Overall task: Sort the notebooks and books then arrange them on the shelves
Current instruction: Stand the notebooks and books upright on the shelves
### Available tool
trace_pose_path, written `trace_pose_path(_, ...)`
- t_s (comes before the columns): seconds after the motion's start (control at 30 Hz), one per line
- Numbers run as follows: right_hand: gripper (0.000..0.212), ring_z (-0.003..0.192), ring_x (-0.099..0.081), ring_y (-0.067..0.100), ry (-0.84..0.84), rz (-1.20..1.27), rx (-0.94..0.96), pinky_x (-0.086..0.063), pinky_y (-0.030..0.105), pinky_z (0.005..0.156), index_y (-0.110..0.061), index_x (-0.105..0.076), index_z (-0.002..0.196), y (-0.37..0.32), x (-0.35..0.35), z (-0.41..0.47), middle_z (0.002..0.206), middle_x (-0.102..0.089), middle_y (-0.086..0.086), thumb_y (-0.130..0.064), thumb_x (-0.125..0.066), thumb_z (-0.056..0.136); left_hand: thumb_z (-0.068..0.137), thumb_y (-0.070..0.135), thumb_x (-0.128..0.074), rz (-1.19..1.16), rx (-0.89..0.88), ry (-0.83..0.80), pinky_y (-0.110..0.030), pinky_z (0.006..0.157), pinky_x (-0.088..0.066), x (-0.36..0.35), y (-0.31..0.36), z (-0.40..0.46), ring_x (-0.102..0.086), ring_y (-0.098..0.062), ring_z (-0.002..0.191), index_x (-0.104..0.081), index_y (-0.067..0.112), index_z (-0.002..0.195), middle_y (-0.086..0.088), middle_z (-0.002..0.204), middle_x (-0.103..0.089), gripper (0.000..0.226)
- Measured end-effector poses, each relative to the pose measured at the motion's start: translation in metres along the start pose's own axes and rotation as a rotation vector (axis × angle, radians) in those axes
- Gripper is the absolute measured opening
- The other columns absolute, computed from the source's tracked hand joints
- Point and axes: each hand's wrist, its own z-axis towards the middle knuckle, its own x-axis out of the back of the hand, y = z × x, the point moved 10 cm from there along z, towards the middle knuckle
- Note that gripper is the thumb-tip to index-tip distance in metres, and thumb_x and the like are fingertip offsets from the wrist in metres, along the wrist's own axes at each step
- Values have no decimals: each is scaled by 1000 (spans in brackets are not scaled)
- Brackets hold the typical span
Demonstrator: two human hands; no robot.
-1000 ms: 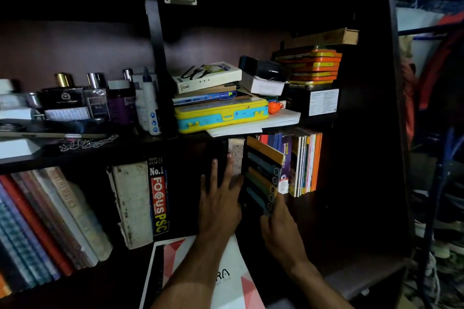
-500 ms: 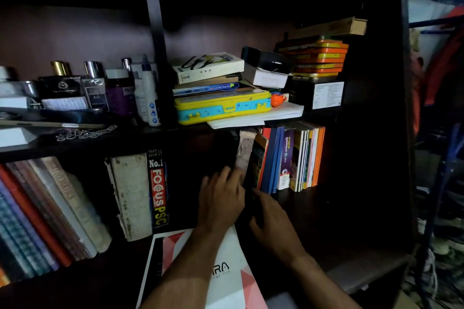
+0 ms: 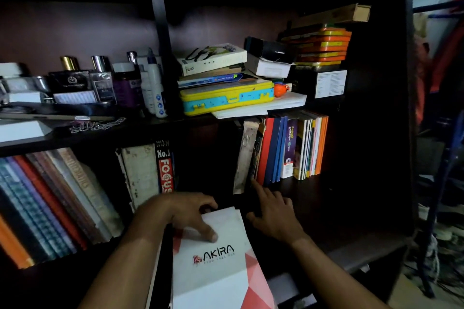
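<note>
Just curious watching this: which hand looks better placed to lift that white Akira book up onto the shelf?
Probably the left hand: it already grips the Akira book's top edge. The right hand holds nothing, reaching toward the standing books.

Open gap (image 3: 208, 158) between book rows

AKIRA notebook (image 3: 221, 266): white, red corners, flat at lower shelf front | right book row (image 3: 288, 148): upright, red, blue, orange spines; leftmost worn one tilted | left books (image 3: 50, 203): leaning | FOCUS book (image 3: 164, 165): upright
</note>
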Motion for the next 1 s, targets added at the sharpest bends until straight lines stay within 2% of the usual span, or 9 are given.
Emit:
trace_pose_path(0.13, 77, 134, -39, 24, 12, 28, -29, -28, 44, 107, -35, -12, 159, 2, 2, 2, 149, -42, 0, -52, -48, 93, 75, 46, -86, -319, -110, 208, -31, 49, -55, -13, -12, -5, -71, -15, 84, -62, 32, 119, 4, 116, -55, 52)
trace_pose_path(0.2, 56, 124, -47, 22, 70, 127, -42, -31, 42, 100, -34, -34, 146, 3, 9, 0, 135, -52, -2, -52, -45, 94, 74, 43, -87, -423, -107, 297, -30, 42, -51, -7, -18, -4, -72, -20, 77, -59, 33, 112, 1, 113, -60, 48)
trace_pose_path(0.3, 21, 100, -59, 14, 166, 462, -79, -40, 37, 89, -32, -54, 107, 13, 24, -5, 108, -65, -10, -50, -44, 101, 73, 43, -87, -380, -111, 633, -37, 60, -57, 28, -9, -10, -67, -15, 86, -55, 38, 106, 9, 110, -61, 46)
trace_pose_path(0.47, 29, 63, -65, 7, 383, 1076, -214, -49, 20, 65, -6, -69, 91, 47, 46, -13, 70, -70, 4, -28, -53, 102, 79, 41, -81, -174, -131, 943, -39, 76, -58, 60, 40, -28, -67, -19, 96, -60, 41, 116, 12, 110, -69, 43)
trace_pose_path(0.57, 41, 57, -63, 13, 481, 1247, -290, -50, 23, 61, 1, -67, 90, 63, 48, -16, 67, -66, 14, -38, -57, 95, 83, 40, -78, -86, -108, 1050, -42, 80, -58, 70, 54, -43, -68, -27, 101, -61, 41, 125, 5, 118, -70, 45)
trace_pose_path(0.73, 56, 66, -57, 11, 698, 1092, -247, -47, 34, 69, -5, -65, 87, 70, 60, -30, 75, -64, 3, -61, -64, 84, 85, 38, -77, -24, 29, 1113, -40, 85, -55, 96, 55, -78, -66, -32, 107, -65, 38, 124, 1, 120, -69, 41)
trace_pose_path(0.83, 50, 84, -59, 17, 726, 760, 16, -50, 32, 73, -22, -57, 99, 31, 79, -39, 93, -60, 1, -67, -65, 80, 84, 36, -78, -111, 76, 1078, -36, 82, -53, 102, 50, -81, -66, -30, 105, -68, 34, 119, 2, 114, -71, 37)
trace_pose_path(0.93, 71, 107, -53, 14, 502, 460, 340, -49, 28, 89, -21, -49, 127, -23, 67, -36, 117, -50, -3, -70, -67, 79, 80, 22, -84, -643, -74, 957, -36, 77, -55, 96, 43, -55, -70, -25, 90, -71, 21, 108, -6, 103, -74, 31)
trace_pose_path(1.0, 85, 119, -49, 8, 429, 453, 356, -49, 28, 97, -27, -37, 142, -27, 61, -35, 128, -44, -8, -71, -68, 77, 81, 12, -82, -944, -124, 834, -36, 74, -56, 83, 49, -35, -71, -27, 84, -69, 17, 105, -12, 98, -74, 28)
